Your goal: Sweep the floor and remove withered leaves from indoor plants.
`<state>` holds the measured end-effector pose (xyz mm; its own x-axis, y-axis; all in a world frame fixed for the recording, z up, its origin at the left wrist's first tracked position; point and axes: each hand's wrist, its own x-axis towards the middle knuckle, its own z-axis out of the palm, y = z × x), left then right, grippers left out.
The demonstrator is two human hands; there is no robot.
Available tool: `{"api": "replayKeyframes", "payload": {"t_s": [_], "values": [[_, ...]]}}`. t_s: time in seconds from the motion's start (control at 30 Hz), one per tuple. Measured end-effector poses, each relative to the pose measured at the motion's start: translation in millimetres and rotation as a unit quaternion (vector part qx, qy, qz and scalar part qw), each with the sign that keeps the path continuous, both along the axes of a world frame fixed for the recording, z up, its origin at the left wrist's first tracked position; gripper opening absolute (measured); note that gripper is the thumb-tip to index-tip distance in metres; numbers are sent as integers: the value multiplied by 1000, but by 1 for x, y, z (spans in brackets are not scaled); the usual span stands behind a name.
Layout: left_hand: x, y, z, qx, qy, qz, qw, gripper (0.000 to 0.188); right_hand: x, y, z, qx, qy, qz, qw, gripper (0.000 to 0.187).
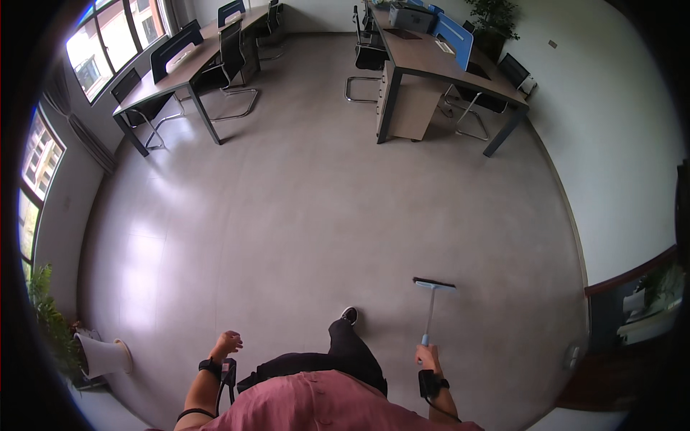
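Observation:
My right hand point(428, 355) is closed round the light-blue grip of a squeegee point(431, 305). Its thin pale shaft points away from me. At the far end sits a light-blue head with a dark strip along it, held out over the grey floor. I cannot tell whether the head touches the floor. My left hand point(228, 343) hangs beside my left hip, fingers loosely bent and holding nothing. Black bands with small devices are strapped to both wrists. One dark shoe point(350, 314) of mine is stepping forward between the hands.
Ahead on the left, a desk point(169, 85) with chairs stands by the windows. Another desk point(431, 66) with a drawer cabinet point(408, 108) stands ahead on the right. A white planter point(104, 355) is at near left, dark wooden furniture point(611, 381) at near right.

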<state>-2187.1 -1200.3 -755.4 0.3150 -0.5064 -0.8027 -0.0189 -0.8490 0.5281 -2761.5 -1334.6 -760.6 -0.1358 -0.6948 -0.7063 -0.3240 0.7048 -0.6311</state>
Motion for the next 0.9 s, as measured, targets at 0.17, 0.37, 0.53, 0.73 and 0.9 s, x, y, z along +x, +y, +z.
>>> {"api": "replayKeyframes", "payload": {"t_s": [0.17,0.37,0.53,0.73,0.9], "values": [[-30,-76,29,1,1,-18,1000,29,29,-78,27,-40,96,124,987,22],[-58,-156,55,-29,-24,-73,997,28,82,-223,-5,-52,54,200,977,45],[-56,-200,50,-49,-69,-139,987,25,49,-264,-42,-89,91,237,963,42],[-62,-241,28,48,-10,-124,991,24,-114,-124,-65,-79,167,167,968,46],[-78,-304,-24,28,24,-282,959,24,-165,-53,-57,98,66,-206,971,43]]}}
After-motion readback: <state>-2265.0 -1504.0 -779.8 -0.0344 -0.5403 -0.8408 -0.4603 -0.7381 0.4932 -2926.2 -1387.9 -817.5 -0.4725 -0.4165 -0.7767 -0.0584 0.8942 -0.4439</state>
